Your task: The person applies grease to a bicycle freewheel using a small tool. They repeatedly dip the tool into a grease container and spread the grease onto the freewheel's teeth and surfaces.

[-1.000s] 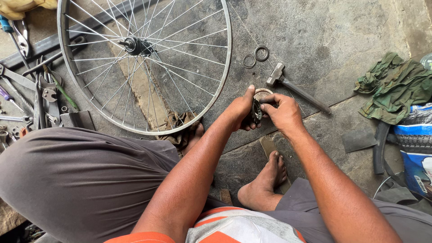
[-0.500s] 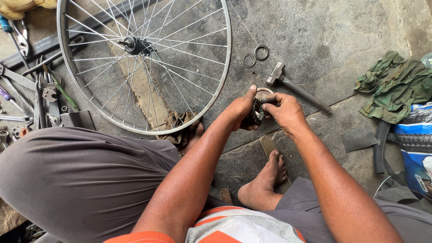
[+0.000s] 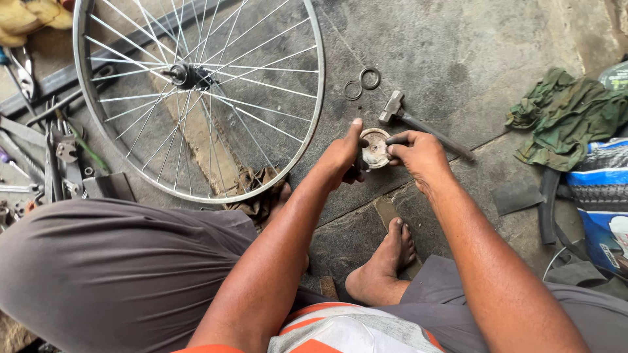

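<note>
Both hands are closed on a small round metal part held above the concrete floor: the left hand grips its left edge with the thumb raised, and the right hand pinches its right edge. Just beyond it lie a hammer and two metal rings, with a spoked bicycle wheel flat to the left. Loose tools crowd the far left, a green cloth lies to the right, and a bare foot rests below the hands.
</note>
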